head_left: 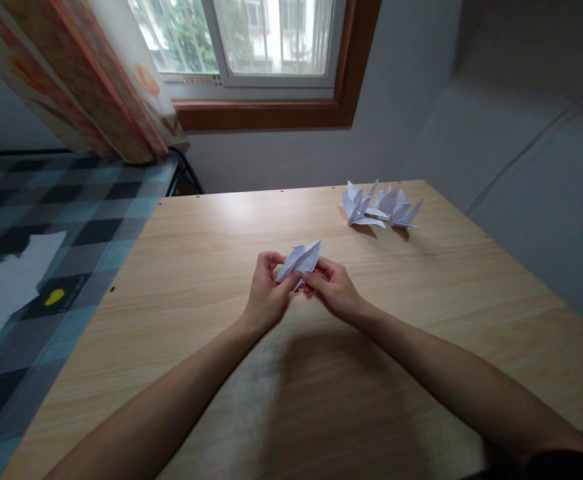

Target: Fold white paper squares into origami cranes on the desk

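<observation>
Much of the folded white paper is covered from me by the fingers and thumbs around it, so I can't make out its lower folds or quite what shape it has. The fingertips beneath it are partly hidden too, bunched close together and a little blurred. Both forearms run off the bottom of the frame, and something dark in the lower right corner is too cut off to name.

The paper sits near the middle of the frame, between the two hands and slightly above the thumbs, its pointed end tilted toward the upper right. The left hand grips its left side, thumb laid across the near face; the right hand pinches its lower right part between thumb and curled fingers. I can't tell whether the hands touch each other.

They are over the wooden table. Toward its upper right stand white folded paper figures, well apart from the hands, overlapping so much that I can't count them surely. At the left edge, white sheets, partly cut off, lie on a checked cloth. The window is cropped at the top.
</observation>
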The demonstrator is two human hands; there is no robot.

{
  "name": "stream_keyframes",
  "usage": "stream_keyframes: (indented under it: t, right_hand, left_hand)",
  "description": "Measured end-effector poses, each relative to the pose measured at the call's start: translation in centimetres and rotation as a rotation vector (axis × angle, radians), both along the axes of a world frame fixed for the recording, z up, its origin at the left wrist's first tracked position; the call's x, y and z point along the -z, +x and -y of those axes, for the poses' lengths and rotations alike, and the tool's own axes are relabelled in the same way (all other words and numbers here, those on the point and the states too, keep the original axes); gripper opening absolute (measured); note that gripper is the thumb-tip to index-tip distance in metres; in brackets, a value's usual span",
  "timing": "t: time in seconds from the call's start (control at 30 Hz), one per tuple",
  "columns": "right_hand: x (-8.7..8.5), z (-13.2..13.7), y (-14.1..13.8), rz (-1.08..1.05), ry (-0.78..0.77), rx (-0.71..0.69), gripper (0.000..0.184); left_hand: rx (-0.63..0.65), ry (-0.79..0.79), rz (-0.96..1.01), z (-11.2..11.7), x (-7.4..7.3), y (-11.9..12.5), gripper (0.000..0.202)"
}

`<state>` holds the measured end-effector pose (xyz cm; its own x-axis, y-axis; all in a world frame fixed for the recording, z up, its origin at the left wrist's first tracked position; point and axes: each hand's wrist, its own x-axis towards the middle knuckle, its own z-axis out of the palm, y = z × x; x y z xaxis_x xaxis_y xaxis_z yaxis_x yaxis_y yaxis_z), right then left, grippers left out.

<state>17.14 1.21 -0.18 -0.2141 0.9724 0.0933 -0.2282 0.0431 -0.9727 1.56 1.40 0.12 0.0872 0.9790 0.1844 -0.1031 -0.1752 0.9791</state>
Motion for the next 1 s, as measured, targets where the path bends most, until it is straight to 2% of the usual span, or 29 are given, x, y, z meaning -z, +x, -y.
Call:
stream_keyframes:
  t: [0.1,0.17,0.27,0.37,0.5,0.57,0.67,0.73,0.83,1.0]
  right_hand:
    - [0.2,0.1,-0.2,0.007,0.01,0.074,0.039]
    - [0.2,0.0,-0.1,0.009,0.002,0.123,0.039]
    - [0.2,0.0,0.2,0.001,-0.029,0.165,0.038]
    - [0.1,0.1,0.1,-0.002,-0.038,0.178,0.037]
    - [0.1,0.1,0.1,0.024,-0.013,0.243,0.032]
    - [0.3,0.1,0.0,0.042,0.01,0.262,0.029]
    - [0.9,0.1,-0.1,-0.025,0.021,0.182,0.029]
    - [1.1,0.1,-0.3,-0.1,0.015,0.097,0.037]
    - [1.2,0.1,-0.5,-0.127,-0.002,0.032,0.049]
    - [1.0,0.0,-0.2,-0.065,-0.051,0.014,0.045]
  left_hand:
    - [0.057,0.022,-0.115,0.3,0.3,-0.1,0.027]
    - [0.013,0.071,-0.207,0.4,0.4,-0.3,0.026]
    - [-0.109,0.239,-0.382,0.5,0.1,-0.6,0.037]
    - [-0.141,0.462,-0.549,0.7,-0.5,-0.7,0.044]
    - [-0.187,0.576,-0.672,1.0,-0.9,-0.7,0.049]
    - [-0.143,0.568,-0.675,1.0,-0.8,-0.7,0.043]
    - [-0.099,0.493,-0.603,0.9,-0.5,-0.7,0.037]
    - [-0.087,0.414,-0.53,0.7,-0.2,-0.7,0.038]
    - [0.009,0.289,-0.405,0.4,0.0,-0.7,0.041]
    - [0.169,0.104,-0.163,0.0,0.3,-0.7,0.053]
